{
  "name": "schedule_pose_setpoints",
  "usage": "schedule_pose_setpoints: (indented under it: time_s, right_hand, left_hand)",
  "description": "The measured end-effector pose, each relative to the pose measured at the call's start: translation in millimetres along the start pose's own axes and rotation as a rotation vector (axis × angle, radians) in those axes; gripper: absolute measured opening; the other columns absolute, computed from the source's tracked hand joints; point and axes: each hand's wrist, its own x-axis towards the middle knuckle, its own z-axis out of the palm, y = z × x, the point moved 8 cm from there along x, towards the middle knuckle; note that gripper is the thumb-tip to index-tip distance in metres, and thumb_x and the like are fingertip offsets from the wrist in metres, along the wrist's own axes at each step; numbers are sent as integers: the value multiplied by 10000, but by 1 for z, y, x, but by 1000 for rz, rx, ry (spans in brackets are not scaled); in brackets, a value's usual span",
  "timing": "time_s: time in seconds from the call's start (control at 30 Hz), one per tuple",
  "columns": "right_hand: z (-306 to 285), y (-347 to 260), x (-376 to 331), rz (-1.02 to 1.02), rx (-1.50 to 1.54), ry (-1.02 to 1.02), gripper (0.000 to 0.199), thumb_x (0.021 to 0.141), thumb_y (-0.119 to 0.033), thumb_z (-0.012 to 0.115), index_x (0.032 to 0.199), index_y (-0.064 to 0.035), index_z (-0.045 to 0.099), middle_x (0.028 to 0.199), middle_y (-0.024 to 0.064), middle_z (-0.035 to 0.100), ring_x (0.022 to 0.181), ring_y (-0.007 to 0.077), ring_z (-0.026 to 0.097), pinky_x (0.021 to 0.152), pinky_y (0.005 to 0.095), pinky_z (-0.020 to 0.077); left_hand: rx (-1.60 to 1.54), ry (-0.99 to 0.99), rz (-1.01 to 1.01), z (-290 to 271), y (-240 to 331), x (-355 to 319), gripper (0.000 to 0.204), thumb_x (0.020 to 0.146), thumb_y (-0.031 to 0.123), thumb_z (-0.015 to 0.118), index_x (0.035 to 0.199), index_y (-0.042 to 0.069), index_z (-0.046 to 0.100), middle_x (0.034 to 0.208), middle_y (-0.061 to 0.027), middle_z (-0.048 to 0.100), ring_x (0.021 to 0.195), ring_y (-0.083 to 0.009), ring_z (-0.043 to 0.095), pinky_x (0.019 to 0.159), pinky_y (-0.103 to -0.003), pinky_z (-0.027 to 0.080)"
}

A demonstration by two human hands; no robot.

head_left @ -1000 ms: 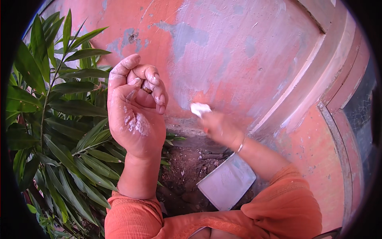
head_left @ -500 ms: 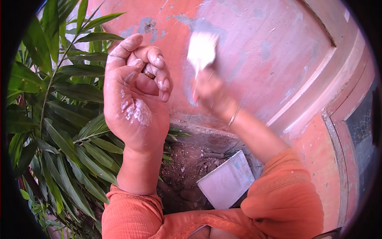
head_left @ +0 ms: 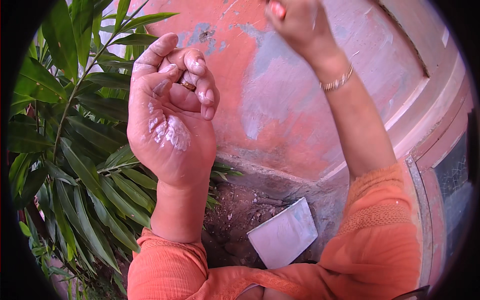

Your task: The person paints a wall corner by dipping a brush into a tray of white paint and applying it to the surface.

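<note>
My left hand (head_left: 172,120) is raised in front of me with its fingers curled loosely inward; white paste is smeared on the palm and fingertips, a ring shows on one finger, and it holds nothing. My right hand (head_left: 297,22) is lifted high against the orange-pink wall (head_left: 280,105), near the picture's top edge, with a bangle on the wrist. It is closed on a putty knife, of which only a small reddish bit (head_left: 277,8) shows between the fingers; the blade is out of view. Grey filled patches mark the wall beside this hand.
A leafy green plant (head_left: 75,165) fills the left side, close to my left arm. Below, a pale square board (head_left: 282,235) lies on bare soil (head_left: 235,215) at the foot of the wall. A raised frame moulding (head_left: 425,125) runs along the right.
My right hand has swept up the wall from about waist height to the top of the picture, taking the white-coated blade out of view. My left hand has stayed raised and curled.
</note>
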Motion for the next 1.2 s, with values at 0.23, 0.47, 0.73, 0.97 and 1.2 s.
schedule_pose_setpoints:
  time_s: [0.23,0.47,0.73,0.97,1.2]
  right_hand:
    - [90,-4,-82,-13,-262,-236,150,711,-163,656,716,-21,606,902,303,588,571,277,608,518,368,517]
    - [110,-149,-223,-3,153,-645,153,730,-123,598,765,25,583,932,315,589,558,278,620,513,352,515]
    - [39,-11,-38,8,-183,-161,141,735,-36,609,875,-42,618,917,191,596,678,330,616,603,396,538]
    - [105,18,-72,4,-377,-272,122,731,-116,622,795,-13,616,955,267,597,622,280,616,559,362,528]
    - [113,-127,-204,-78,157,-636,166,747,-92,552,835,40,601,907,281,585,559,245,605,494,344,502]
  left_hand:
    - [11,-30,-9,0,0,0,352,868,119,436,1153,-83,483,856,-151,533,615,-174,436,472,-242,352]
    - [3,-38,23,2,20,1,373,869,122,438,1175,-87,474,860,-141,525,633,-162,430,483,-234,351]
    - [-5,-57,10,-3,11,2,371,858,110,446,1174,-83,471,862,-147,526,621,-171,446,480,-236,358]
    - [-22,-12,-21,-6,3,2,357,851,108,445,1156,-75,470,862,-155,532,617,-182,459,465,-236,353]
    - [-24,-16,-6,-4,8,4,356,854,109,436,1156,-76,469,836,-142,515,596,-175,441,461,-238,351]
